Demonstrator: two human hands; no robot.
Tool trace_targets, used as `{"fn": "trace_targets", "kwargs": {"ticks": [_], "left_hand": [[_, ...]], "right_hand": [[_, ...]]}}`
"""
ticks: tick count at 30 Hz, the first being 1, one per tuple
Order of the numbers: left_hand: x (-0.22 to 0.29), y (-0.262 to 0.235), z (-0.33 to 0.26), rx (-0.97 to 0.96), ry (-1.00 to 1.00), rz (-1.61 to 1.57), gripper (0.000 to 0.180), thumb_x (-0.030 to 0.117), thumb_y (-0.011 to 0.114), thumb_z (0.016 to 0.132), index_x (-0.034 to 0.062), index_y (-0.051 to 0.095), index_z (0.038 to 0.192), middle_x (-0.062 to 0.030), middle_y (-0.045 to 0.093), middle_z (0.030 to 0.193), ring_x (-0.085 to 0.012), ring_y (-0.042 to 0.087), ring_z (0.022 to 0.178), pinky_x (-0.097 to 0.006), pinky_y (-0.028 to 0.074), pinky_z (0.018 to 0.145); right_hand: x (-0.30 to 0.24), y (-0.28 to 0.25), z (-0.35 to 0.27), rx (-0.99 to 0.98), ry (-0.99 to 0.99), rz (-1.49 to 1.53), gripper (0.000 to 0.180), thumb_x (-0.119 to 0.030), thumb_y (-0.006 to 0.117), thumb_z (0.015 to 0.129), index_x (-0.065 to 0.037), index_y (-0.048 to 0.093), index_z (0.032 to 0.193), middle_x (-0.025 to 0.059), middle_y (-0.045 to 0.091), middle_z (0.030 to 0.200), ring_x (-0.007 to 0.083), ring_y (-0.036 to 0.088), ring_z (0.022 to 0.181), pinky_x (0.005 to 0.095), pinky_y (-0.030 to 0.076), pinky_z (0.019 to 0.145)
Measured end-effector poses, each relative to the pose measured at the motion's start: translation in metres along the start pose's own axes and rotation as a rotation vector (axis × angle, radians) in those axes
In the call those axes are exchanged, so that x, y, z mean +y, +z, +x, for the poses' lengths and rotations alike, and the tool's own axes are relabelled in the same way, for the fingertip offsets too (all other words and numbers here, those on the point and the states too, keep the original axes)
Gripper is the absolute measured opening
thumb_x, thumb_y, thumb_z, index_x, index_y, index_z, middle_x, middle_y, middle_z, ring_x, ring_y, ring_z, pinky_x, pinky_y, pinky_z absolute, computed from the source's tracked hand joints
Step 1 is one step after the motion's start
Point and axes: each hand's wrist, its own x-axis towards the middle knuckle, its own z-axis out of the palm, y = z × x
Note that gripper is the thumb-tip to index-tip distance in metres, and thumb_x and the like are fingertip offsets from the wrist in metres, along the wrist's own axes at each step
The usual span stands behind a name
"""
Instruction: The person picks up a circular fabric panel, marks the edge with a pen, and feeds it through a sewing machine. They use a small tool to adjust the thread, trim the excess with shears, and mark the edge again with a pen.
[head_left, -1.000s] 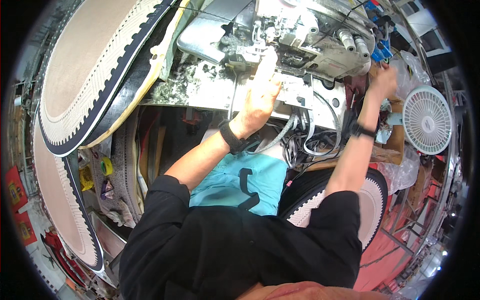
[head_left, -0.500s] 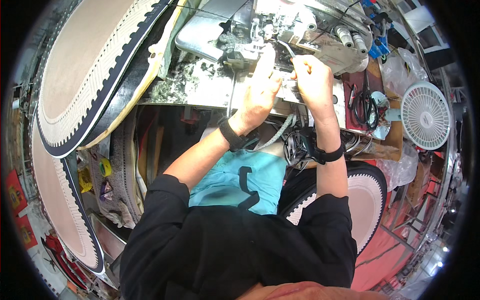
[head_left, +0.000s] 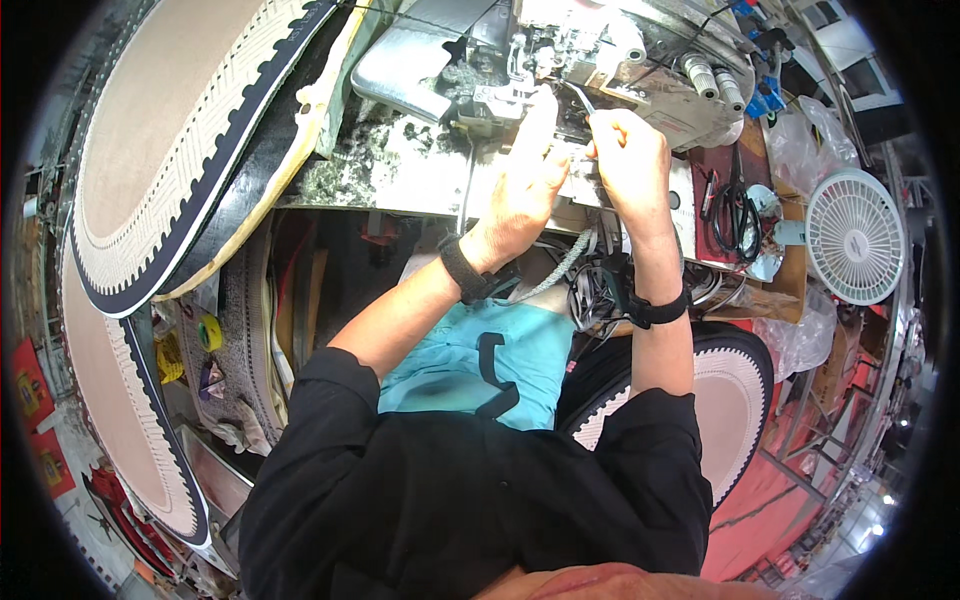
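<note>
At a cluttered workshop desk point(head_left: 400, 175), the right hand point(head_left: 628, 150) pinches tweezers point(head_left: 580, 97) at the sewing machine point(head_left: 590, 55), left hand point(head_left: 525, 175) bracing open-fingered; threading looks unfinished.

Bright overhead light; sharp centre; fisheye-bent, dark rim.

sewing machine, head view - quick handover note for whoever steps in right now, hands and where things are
Left hand: fingers resting at the needle area of the sewing machine, holding nothing that can be made out.
Right hand: pinch grip on thin metal tweezers, tips pointing into the needle area.
Nearby: scissors on the table to the right, white fan beyond them, patterned mats piled to the left.
Done: both hands at the needle area, tweezers in hand.
Left: the thread itself is too fine to see, so check the needle before running anything.
</note>
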Motion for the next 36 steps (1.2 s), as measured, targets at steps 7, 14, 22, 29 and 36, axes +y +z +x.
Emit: {"fn": "trace_targets", "kwargs": {"ticks": [7,14,22,29,36], "left_hand": [[0.0,0.0,0.001,-0.002,-0.008,-0.022,0.049,0.021,0.037,0.093,-0.0054,0.031,0.134,-0.018,0.027,0.143,-0.0263,0.022,0.134,-0.036,0.015,0.109],[-0.001,0.0,0.0,-0.004,-0.008,-0.023,0.05,0.02,0.036,0.093,-0.0053,0.03,0.135,-0.0181,0.027,0.143,-0.0265,0.022,0.134,-0.036,0.013,0.11],[0.002,-0.002,0.001,-0.037,0.035,0.108,0.05,0.016,0.042,0.091,-0.0059,0.03,0.134,-0.0199,0.029,0.141,-0.026,0.024,0.134,-0.034,0.017,0.109],[0.008,-0.005,0.003,0.082,0.038,0.174,0.044,0.005,0.053,0.085,-0.0011,0.044,0.127,-0.0191,0.051,0.125,-0.0258,0.049,0.117,-0.031,0.038,0.097],[0.028,-0.002,-0.017,-0.281,0.438,0.49,0.017,0.014,0.062,0.078,0.0063,0.05,0.07,-0.0095,0.051,0.068,-0.0267,0.054,0.064,-0.037,0.044,0.059]], "right_hand": [[0.008,0.007,0.007,0.001,-0.057,0.01,0.019,-0.016,0.057,0.084,0.001,0.064,0.086,0.0046,0.06,0.06,0.0077,0.055,0.054,0.0226,0.042,0.052],[0.022,0.008,0.008,0.046,-0.131,0.046,0.013,-0.011,0.056,0.084,0.001,0.062,0.084,0.0016,0.056,0.059,0.0058,0.052,0.053,0.0201,0.04,0.05],[0.007,-0.003,-0.008,-0.001,0.041,0.214,0.011,-0.01,0.056,0.085,0.0,0.062,0.084,-0.0012,0.054,0.061,0.003,0.047,0.054,0.0185,0.036,0.05],[-0.009,-0.032,-0.032,-0.298,0.101,0.204,0.011,-0.007,0.054,0.086,0.0,0.06,0.081,-0.0014,0.054,0.063,0.003,0.046,0.055,0.018,0.035,0.051],[0.003,-0.016,-0.027,-0.136,0.16,0.6,0.011,-0.006,0.057,0.084,0.001,0.057,0.092,0.001,0.058,0.075,0.004,0.049,0.062,0.0178,0.039,0.057]]}}
